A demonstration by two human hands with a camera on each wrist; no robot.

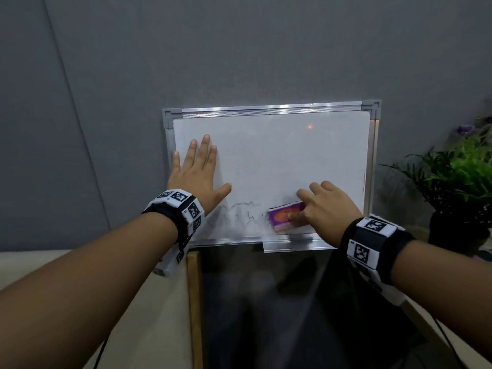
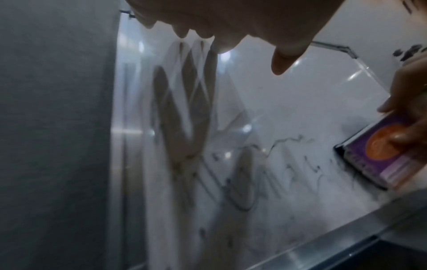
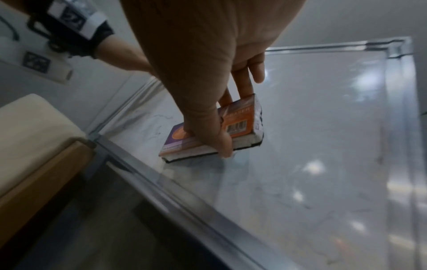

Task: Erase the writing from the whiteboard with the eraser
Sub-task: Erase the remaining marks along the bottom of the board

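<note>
A: Which step is being done?

B: The wiping step, it seems. The eraser (image 1: 287, 216) is gripped by the right hand (image 1: 328, 209), with the thumb on top and the fingers curled over its far edge. Its dark felt is pressed flat on the whiteboard (image 1: 279, 155), low down, just above the bottom rail.

A: And the left hand (image 1: 198, 173)?

B: It is laid flat on the left part of the board with straight, spread fingers. Nothing is held by it. The board is likely being kept steady that way.

A: How much is left?

B: Most of the board looks clean. Smudged writing (image 1: 239, 213) is seen along the bottom, between the 2 hands, just left of the eraser.

A: What is called for next?

B: The eraser should probably be pushed left along the bottom, pressed firmly, until the smudges are gone.

A: What can be counted?

B: 1 whiteboard, 1 eraser, 2 hands, 1 potted plant (image 1: 458, 177) off to the right.
</note>
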